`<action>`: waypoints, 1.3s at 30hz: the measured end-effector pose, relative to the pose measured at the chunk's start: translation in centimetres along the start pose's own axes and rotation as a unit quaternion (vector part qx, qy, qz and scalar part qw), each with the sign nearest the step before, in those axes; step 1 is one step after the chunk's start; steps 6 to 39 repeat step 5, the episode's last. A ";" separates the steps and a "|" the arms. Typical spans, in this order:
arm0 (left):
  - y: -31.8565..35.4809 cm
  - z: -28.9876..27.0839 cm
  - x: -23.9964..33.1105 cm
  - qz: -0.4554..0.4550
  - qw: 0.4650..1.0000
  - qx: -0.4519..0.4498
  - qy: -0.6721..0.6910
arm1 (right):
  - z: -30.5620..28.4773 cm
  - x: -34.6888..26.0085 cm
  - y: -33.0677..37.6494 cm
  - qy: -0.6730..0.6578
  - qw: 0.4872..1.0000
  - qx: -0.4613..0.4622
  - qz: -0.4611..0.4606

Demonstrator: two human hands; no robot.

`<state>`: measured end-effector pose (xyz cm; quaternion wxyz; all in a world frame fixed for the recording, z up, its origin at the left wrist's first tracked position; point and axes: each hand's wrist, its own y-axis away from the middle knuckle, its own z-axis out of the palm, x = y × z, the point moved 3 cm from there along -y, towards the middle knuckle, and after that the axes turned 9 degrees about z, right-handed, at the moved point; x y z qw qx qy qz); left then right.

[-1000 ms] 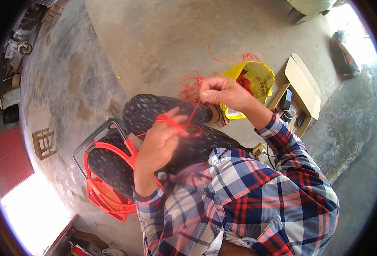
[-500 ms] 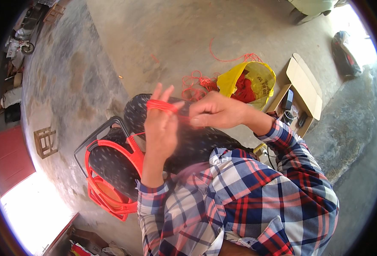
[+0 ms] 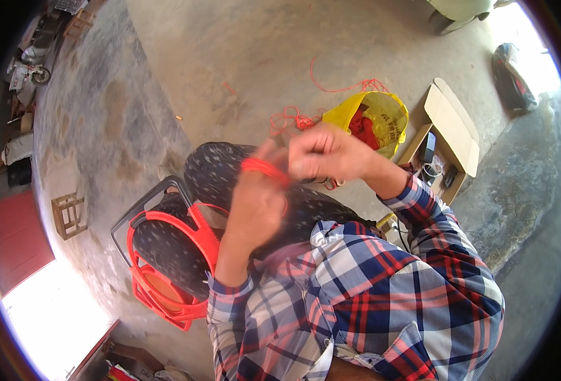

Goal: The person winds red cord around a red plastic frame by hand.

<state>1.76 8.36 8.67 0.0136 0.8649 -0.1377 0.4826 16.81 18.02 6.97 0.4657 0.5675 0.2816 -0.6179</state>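
Note:
Red cord (image 3: pixel 266 170) is wound in several turns round the fingers of my left hand (image 3: pixel 255 206), which are blurred by motion. Close beside its fingertips, my right hand (image 3: pixel 328 154) is curled into a closed grip on the cord's running length; the part inside the fist is hidden. A red plastic reel frame (image 3: pixel 205 236) with a black handle (image 3: pixel 128 222) rests against my left leg, and a red strand leads from it toward my left hand. Beyond my hands, loose cord (image 3: pixel 283 119) lies in loops on the floor, next to a yellow bag (image 3: pixel 340 114) with more red cord inside.
An open cardboard box (image 3: pixel 455 124) with a dark device and a white cable stands right of the bag. A small wooden stool (image 3: pixel 69 214) is at the left. Farther off are a dark bag (image 3: pixel 514 76) and a motorbike (image 3: pixel 34 75).
My left hand has shifted right and tilted toward my right hand, its fingers now closer to the fist. My right hand has risen slightly. The strand near the reel hangs in a looser curve.

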 end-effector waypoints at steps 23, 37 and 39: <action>0.2 -0.3 2.5 0.111 0.856 -0.152 0.482 | -1.5 3.0 -1.3 0.064 0.997 0.040 0.015; 0.2 -0.3 2.5 0.111 0.856 -0.152 0.482 | -1.5 3.0 -1.3 0.064 0.997 0.040 0.015; 0.2 -0.3 2.5 0.111 0.856 -0.152 0.482 | -1.5 3.0 -1.3 0.064 0.997 0.040 0.015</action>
